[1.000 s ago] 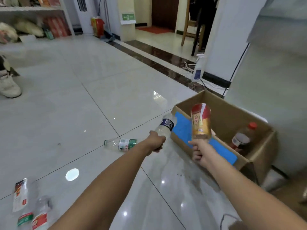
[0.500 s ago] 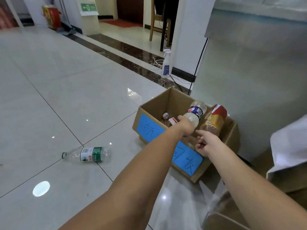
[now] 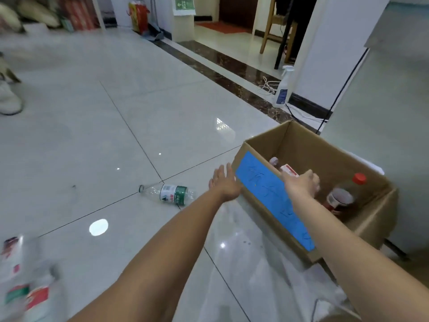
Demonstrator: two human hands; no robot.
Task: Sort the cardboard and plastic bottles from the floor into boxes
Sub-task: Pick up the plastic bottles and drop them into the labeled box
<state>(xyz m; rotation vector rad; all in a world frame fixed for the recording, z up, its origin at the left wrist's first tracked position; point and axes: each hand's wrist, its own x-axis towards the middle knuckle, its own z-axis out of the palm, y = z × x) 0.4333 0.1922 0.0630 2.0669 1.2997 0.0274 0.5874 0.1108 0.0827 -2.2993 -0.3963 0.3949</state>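
While both hands are empty with fingers relaxed, the left hand lies between the floor bottle and the box; the right hand reaches over the box wall, near a red-capped bottle. The lower-left bottles are blurred.

Beyond your left hand, glossy pale floor tiles run to a dark marble strip, a wooden chair and, far to its left, what may be shelves.

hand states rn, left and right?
Left hand: open, fingers straight, empty, beside the cardboard box.
Right hand: open, fingers loosely bent, empty, over the box.
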